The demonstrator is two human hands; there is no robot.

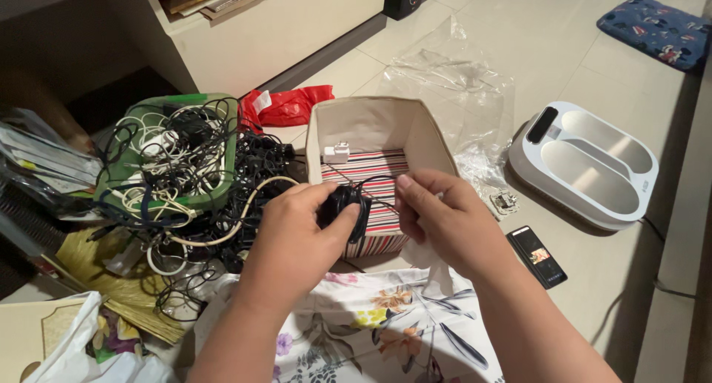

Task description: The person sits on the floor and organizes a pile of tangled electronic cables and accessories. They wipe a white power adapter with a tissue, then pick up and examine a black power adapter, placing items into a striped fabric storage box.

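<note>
My left hand [297,231] grips a small coiled bundle of black cable [343,206] over the near edge of a square fabric box [371,120] with a striped lining. My right hand [445,220] pinches the loose black strand of that same cable just right of the coil. A white plug adapter [337,153] lies inside the box at its back left corner. To the left, a tangle of black and white cables [200,183] spills out of a green basket [222,105].
A white oval device with two hollows [586,160] and a black phone [538,255] lie on the tile floor at right. Clear plastic wrap [452,79], a red bag [285,107], floral cloth [371,324], a blue cushion [656,27] and a cabinet [274,27] surround me.
</note>
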